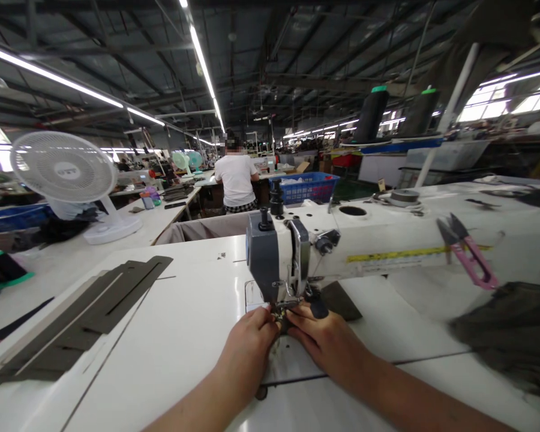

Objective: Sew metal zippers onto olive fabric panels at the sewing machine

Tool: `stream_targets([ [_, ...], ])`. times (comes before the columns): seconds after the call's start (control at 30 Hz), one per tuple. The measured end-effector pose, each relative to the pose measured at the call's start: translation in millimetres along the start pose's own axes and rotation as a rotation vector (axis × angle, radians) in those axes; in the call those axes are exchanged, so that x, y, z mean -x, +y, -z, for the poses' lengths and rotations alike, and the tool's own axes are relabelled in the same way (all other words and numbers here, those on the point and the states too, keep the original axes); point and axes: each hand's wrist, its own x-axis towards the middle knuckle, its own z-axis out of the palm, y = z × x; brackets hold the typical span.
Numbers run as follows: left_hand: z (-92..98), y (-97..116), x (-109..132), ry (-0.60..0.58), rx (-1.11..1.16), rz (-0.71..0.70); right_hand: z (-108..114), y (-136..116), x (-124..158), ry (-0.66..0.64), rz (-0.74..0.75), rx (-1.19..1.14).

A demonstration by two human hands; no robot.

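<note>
Both my hands meet under the head of a white sewing machine (pixel 378 240). My left hand (pixel 247 345) has its fingers curled and pinched at the presser foot (pixel 281 309). My right hand (pixel 326 342) rests beside it, fingers pressed together on a small dark piece (pixel 284 324) at the needle. What exactly the fingers hold is mostly hidden. A dark fabric piece (pixel 342 300) lies just behind the foot on the white table (pixel 184 336).
Dark grey cut strips (pixel 90 312) lie at the left. Pink thread snips (pixel 470 252) rest on the machine arm. Dark cloth (pixel 513 336) is heaped at the right. A white fan (pixel 65 174) stands at the back left. A person in a white shirt (pixel 236 177) sits farther off.
</note>
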Motion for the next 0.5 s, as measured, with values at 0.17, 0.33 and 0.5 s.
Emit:
stream_targets([
  [0.17,1.4,0.3,-0.7,-0.001,-0.022,-0.015,1.5,-1.9,-2.3,-0.014,-0.003,0.047],
  [0.33,1.4,-0.1,-1.6,0.011,-0.048,-0.036,1.4,-1.3,-2.5,-0.01,0.026,0.096],
  [0.5,2.0,-2.0,-4.5,-0.008,-0.089,-0.061,4.2,-1.3,-4.9,-0.002,0.047,0.123],
])
